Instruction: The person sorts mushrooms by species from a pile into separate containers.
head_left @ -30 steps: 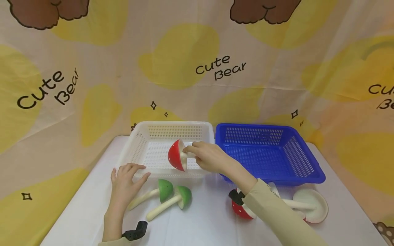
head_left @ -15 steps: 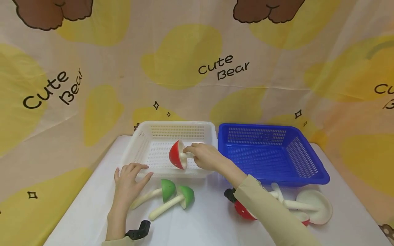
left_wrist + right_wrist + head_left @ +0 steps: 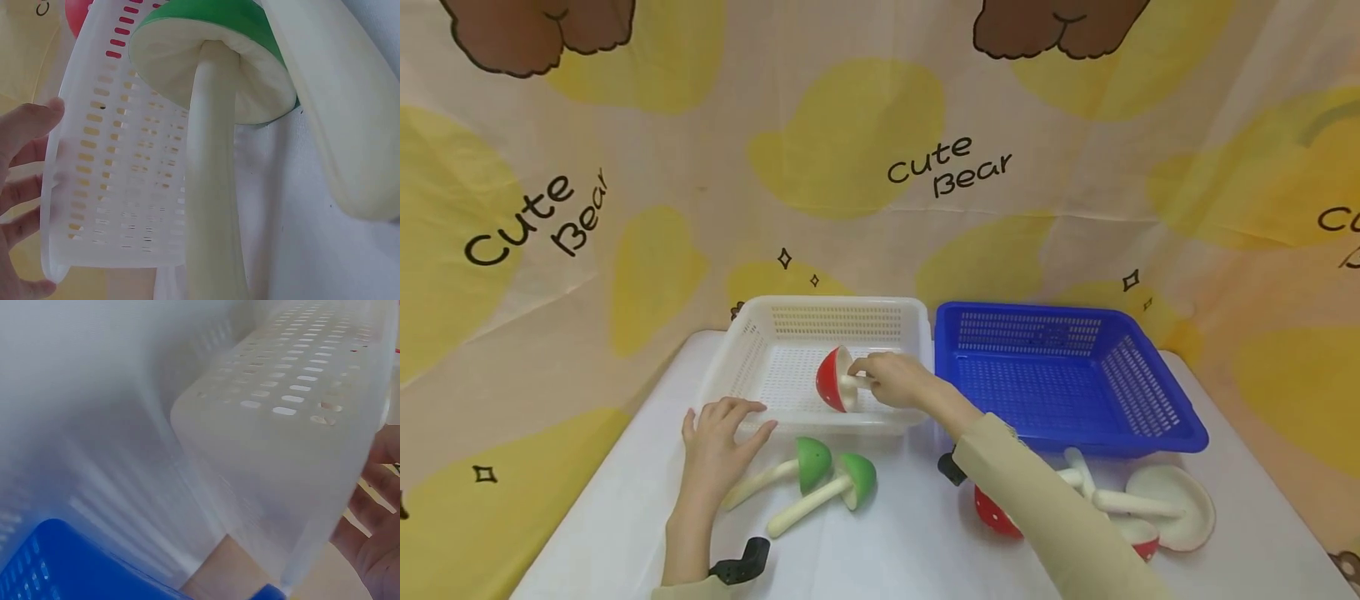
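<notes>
In the head view, my right hand grips the pale stem of a red-capped toy mushroom within the white basket. The cap points left and lies low over the basket floor. My left hand rests at the basket's front left rim, its fingers spread and relaxed; the left wrist view shows those fingers along the rim. Just in front of the basket lie two green-capped toy mushrooms, stems toward the front left. From the right wrist, the right hand appears beyond the basket wall, the mushroom mostly hidden.
A blue basket stands to the right of the white one. Several more toy mushrooms lie before it, among them a red-capped one partly behind the right sleeve and a wide-capped one. A patterned cloth hangs behind the table.
My right hand has lowered the red-capped mushroom slightly into the white basket. The left hand keeps its place at the rim, while the head view has shifted a little left.
</notes>
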`<control>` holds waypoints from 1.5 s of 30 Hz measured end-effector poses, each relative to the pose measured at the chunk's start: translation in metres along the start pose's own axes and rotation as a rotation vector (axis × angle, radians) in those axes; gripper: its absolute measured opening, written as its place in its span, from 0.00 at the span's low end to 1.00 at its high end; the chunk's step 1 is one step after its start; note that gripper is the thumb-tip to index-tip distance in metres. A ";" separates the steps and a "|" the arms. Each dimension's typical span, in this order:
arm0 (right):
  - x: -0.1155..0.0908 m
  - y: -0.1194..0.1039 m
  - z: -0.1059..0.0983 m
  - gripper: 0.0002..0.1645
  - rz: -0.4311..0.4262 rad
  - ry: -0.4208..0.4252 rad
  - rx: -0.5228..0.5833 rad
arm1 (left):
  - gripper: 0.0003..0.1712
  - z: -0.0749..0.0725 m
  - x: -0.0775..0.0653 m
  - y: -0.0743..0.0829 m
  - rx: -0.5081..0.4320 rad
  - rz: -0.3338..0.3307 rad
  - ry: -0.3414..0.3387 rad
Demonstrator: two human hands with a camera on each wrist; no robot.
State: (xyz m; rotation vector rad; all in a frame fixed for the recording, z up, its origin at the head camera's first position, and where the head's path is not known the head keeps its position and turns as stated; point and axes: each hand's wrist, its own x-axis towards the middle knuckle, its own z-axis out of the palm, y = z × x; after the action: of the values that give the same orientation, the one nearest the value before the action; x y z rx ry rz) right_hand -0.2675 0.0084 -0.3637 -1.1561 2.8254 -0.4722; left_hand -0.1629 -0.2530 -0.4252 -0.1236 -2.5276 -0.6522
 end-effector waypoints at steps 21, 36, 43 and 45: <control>0.005 0.006 0.021 0.23 0.164 -0.166 0.092 | 0.16 0.001 -0.002 0.000 -0.009 0.001 0.011; -0.004 0.010 0.017 0.20 0.157 -0.166 0.033 | 0.16 0.003 -0.002 0.001 -0.021 0.016 0.031; -0.020 0.012 0.011 0.17 0.123 -0.069 0.016 | 0.16 0.002 -0.004 0.001 0.002 -0.008 0.001; -0.025 0.011 0.009 0.18 0.103 -0.039 0.018 | 0.16 0.002 -0.004 0.001 0.005 -0.008 0.001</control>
State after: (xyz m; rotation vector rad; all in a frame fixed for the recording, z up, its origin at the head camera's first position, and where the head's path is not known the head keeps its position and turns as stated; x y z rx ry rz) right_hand -0.2557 0.0309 -0.3774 -0.9992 2.8242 -0.4620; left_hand -0.1599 -0.2507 -0.4283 -0.1115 -2.5293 -0.6489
